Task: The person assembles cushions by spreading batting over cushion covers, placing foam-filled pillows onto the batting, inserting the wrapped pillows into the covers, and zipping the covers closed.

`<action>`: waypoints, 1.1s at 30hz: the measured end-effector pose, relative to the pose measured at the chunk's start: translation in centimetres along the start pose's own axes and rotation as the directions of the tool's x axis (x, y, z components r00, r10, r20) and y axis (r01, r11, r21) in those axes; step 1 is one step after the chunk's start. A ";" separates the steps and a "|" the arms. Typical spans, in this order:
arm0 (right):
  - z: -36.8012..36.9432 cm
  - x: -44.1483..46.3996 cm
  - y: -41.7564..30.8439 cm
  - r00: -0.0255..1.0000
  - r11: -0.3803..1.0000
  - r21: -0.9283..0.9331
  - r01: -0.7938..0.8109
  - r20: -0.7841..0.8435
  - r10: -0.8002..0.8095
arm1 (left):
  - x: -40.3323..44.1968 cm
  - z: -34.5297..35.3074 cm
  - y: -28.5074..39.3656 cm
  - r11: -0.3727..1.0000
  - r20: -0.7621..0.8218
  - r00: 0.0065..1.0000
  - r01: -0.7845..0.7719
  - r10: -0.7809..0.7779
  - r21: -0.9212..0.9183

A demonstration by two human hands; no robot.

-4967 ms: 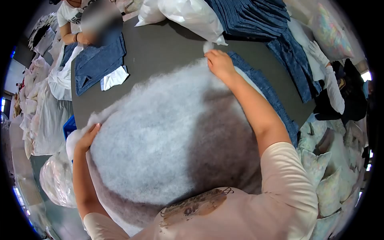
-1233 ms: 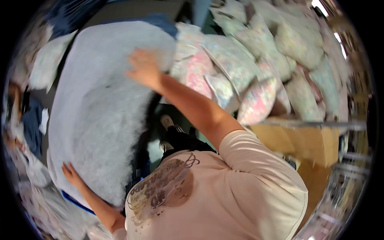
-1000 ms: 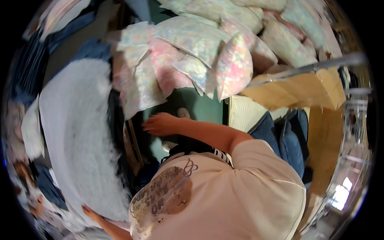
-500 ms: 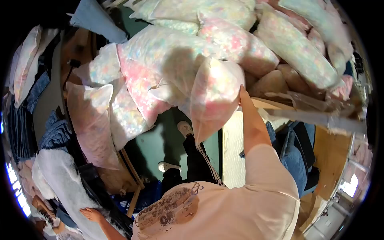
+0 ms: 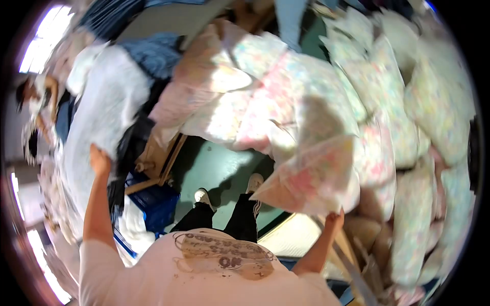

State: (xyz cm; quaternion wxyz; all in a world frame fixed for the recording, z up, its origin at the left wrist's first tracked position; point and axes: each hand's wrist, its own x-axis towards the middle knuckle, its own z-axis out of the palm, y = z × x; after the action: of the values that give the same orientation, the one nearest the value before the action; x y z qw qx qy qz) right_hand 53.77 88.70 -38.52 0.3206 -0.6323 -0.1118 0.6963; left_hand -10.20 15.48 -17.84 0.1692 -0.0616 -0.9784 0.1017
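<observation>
My right hand (image 5: pixel 335 219) grips the lower edge of a stuffed pillow (image 5: pixel 314 178). Its thin pale cover shows pink and multicoloured filling, and a pointed corner reaches left over the floor. Over to the left, my left hand (image 5: pixel 100 160) lies against a long, fluffy white cushion (image 5: pixel 109 97); its fingers are slightly bent and partly hard to make out. Beyond the held pillow, other filled pillows (image 5: pixel 265 107) lie in a heap, some touching it.
More stuffed pillows (image 5: pixel 408 117) are piled at the right. A blue plastic crate (image 5: pixel 155 204) stands by my feet, beside a wooden frame (image 5: pixel 172 158). Folded denim (image 5: pixel 153 53) lies behind the white cushion. Another person (image 5: pixel 41 102) is at the far left. Green floor (image 5: pixel 219 158) shows between.
My view has turned left, so the heap appears farther right. The held pillow has tipped over, its corner now pointing left. My left hand stays at the white cushion, its fingers less spread.
</observation>
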 end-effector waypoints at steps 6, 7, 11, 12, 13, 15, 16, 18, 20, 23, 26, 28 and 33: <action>13.1 -18.9 -4.4 0.786 0.768 -0.203 0.607 0.293 -0.544 | 0.2 -10.1 9.3 0.963 0.229 0.939 0.226 -0.255 0.145; 16.7 -22.5 -4.2 0.747 0.751 -0.154 0.642 0.346 -0.568 | 0.2 -15.7 11.7 0.985 0.237 0.959 0.135 -0.157 0.107; 28.0 -41.4 0.1 0.431 0.653 -0.012 0.757 0.761 -0.485 | -1.0 -26.3 14.3 0.499 0.251 0.932 0.092 0.262 -0.862; 29.7 -45.7 1.1 0.316 0.624 0.041 0.781 0.835 -0.451 | -2.3 -26.3 14.6 0.253 0.270 0.798 0.153 0.539 -0.955; 31.7 -50.0 2.3 0.195 0.603 0.103 0.791 0.892 -0.407 | -3.2 -28.2 12.7 0.063 0.223 0.762 0.234 0.608 -0.970; 32.8 -57.3 5.2 0.035 0.530 0.217 0.820 0.905 -0.424 | -6.9 -27.2 7.2 -0.084 0.239 0.885 0.295 0.399 -0.952; 33.8 -60.7 8.0 0.010 0.485 0.292 0.825 0.850 -0.527 | -7.7 -26.2 3.6 -0.199 0.215 0.924 0.286 0.316 -0.937; 35.1 -66.5 13.0 -0.135 0.396 0.403 0.825 0.821 -0.554 | -9.6 -24.8 -3.8 -0.347 0.222 0.965 0.258 0.142 -0.902; 35.8 -74.1 17.6 -0.318 0.372 0.391 0.842 0.916 -0.244 | -12.8 -23.8 -11.1 -0.433 0.314 0.949 0.272 -0.028 -0.860; 37.4 -84.9 25.0 -0.218 0.373 0.134 0.918 0.957 0.192 | -15.7 -22.9 -20.6 -0.530 0.419 0.872 0.236 -0.255 -0.815; 41.9 -92.0 31.9 -0.399 0.336 0.229 0.914 0.663 0.634 | -16.9 -21.9 -30.0 -0.318 0.364 0.865 0.257 -0.346 -0.913; 45.7 -93.5 38.8 -0.364 0.386 0.068 0.920 0.509 0.780 | -16.1 -23.3 -34.5 -0.493 0.546 0.801 0.381 -0.246 -0.782; 51.8 -85.7 61.3 -0.158 0.314 -0.311 0.897 0.436 0.886 | -16.8 -13.0 -41.2 -0.403 0.701 0.660 0.583 -0.271 -0.705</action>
State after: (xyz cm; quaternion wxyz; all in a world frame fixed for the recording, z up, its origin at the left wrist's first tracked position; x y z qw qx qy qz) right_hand -14.69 4.01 5.49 -0.3590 0.1670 -0.6894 0.6066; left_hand 6.43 -24.79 -2.12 -0.0178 0.2429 -0.6418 -0.7272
